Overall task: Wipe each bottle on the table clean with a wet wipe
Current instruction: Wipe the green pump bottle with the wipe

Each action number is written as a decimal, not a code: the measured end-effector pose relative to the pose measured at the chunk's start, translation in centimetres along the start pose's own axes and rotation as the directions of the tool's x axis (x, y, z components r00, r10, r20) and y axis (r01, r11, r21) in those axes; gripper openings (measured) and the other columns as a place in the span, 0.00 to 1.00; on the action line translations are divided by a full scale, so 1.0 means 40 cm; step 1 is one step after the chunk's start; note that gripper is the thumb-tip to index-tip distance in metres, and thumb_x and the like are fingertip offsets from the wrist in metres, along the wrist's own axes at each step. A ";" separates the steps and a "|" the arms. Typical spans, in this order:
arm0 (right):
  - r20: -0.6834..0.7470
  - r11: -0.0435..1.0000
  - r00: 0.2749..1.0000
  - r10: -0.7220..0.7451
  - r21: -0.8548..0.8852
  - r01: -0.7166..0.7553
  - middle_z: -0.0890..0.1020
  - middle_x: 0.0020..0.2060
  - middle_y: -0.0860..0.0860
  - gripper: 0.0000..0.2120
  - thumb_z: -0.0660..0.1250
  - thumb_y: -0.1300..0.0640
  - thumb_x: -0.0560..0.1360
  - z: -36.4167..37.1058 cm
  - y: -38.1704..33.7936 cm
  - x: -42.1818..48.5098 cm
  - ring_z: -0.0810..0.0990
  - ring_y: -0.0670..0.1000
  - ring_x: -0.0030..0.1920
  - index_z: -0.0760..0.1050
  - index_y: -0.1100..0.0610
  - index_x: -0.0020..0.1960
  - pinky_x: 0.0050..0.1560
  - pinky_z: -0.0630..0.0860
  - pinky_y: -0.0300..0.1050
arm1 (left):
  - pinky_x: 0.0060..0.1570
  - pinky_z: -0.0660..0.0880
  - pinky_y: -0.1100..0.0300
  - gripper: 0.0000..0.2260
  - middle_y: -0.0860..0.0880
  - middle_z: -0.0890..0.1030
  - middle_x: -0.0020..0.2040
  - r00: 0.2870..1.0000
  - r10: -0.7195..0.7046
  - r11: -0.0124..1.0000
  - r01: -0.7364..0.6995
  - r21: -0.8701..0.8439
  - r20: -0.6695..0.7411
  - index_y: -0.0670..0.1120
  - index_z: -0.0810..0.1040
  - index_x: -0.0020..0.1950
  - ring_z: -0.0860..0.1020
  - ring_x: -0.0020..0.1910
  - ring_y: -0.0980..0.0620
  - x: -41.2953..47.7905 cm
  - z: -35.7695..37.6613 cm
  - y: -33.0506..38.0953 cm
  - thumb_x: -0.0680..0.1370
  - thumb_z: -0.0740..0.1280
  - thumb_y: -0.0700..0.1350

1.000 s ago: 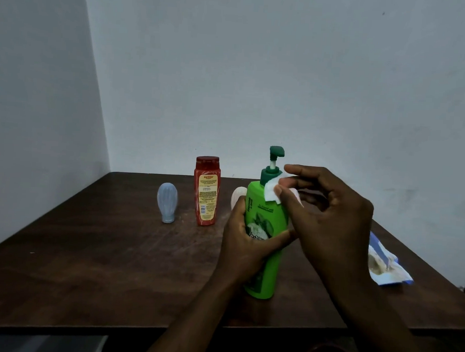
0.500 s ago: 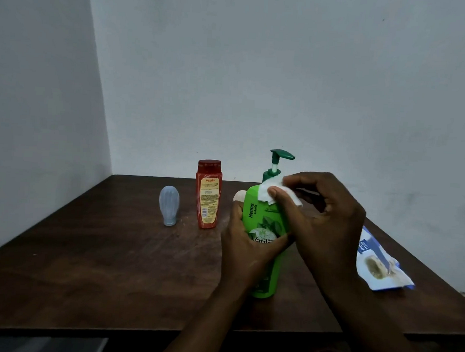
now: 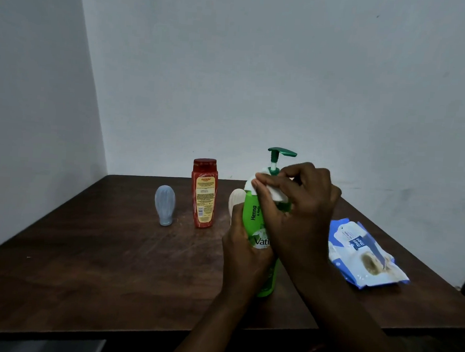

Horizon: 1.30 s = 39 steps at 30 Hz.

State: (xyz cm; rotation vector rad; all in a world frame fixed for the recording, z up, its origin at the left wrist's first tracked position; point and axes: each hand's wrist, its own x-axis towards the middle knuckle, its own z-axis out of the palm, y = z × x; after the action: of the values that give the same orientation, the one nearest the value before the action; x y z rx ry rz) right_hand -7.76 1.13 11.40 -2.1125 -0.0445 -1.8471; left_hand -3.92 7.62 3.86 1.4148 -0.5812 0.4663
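A green pump bottle [image 3: 253, 218] stands upright near the table's front edge. My left hand [image 3: 244, 254] grips its lower body. My right hand [image 3: 300, 207] presses a white wet wipe [image 3: 275, 192] against the bottle's shoulder, just under the dark green pump. Further back stand a red bottle [image 3: 203, 193] and a small pale blue bottle [image 3: 164, 205] resting on its cap. A cream bottle [image 3: 236, 202] is partly hidden behind the green one.
The dark wooden table [image 3: 98, 263] fills a corner between two pale walls. A blue and white pack of wet wipes [image 3: 362, 254] lies flat at the right, near the table's edge.
The green bottle has been turned, so its pump head now points right. My right hand has slid the wipe around the bottle's shoulder to the left.
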 end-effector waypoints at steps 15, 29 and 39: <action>0.019 0.966 0.977 0.213 0.147 -0.213 0.84 0.44 0.41 0.03 0.73 0.50 0.75 -0.045 0.064 -0.016 0.81 0.48 0.51 0.83 0.44 0.48 0.52 0.75 0.62 | 0.49 0.81 0.60 0.31 0.55 0.83 0.52 1.000 -0.027 1.000 0.027 0.014 0.000 0.47 0.73 0.64 0.83 0.50 0.60 0.005 0.002 -0.006 0.65 0.82 0.46; 0.899 0.234 0.411 0.151 0.372 -0.898 0.82 0.38 0.61 0.22 0.53 0.52 0.83 0.022 0.056 0.135 0.83 0.58 0.50 0.76 0.67 0.45 0.61 0.77 0.55 | 0.55 0.81 0.51 0.38 0.51 0.83 0.58 0.999 -0.039 0.999 0.039 0.003 -0.003 0.46 0.70 0.71 0.82 0.56 0.55 0.008 -0.005 0.000 0.66 0.83 0.48; 0.741 0.076 0.485 0.465 0.512 -0.855 0.83 0.56 0.61 0.18 0.65 0.52 0.79 0.005 0.078 0.040 0.82 0.58 0.58 0.80 0.64 0.61 0.61 0.79 0.55 | 0.56 0.80 0.51 0.36 0.50 0.83 0.57 0.998 -0.062 0.998 0.062 0.017 0.017 0.43 0.72 0.68 0.82 0.56 0.57 0.003 -0.007 -0.003 0.65 0.82 0.51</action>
State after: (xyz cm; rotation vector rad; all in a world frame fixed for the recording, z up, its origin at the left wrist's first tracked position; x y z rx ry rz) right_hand -6.56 -2.06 12.22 -1.2459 -0.0376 -0.4874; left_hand -3.71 7.87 3.82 1.4493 -0.5469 0.4100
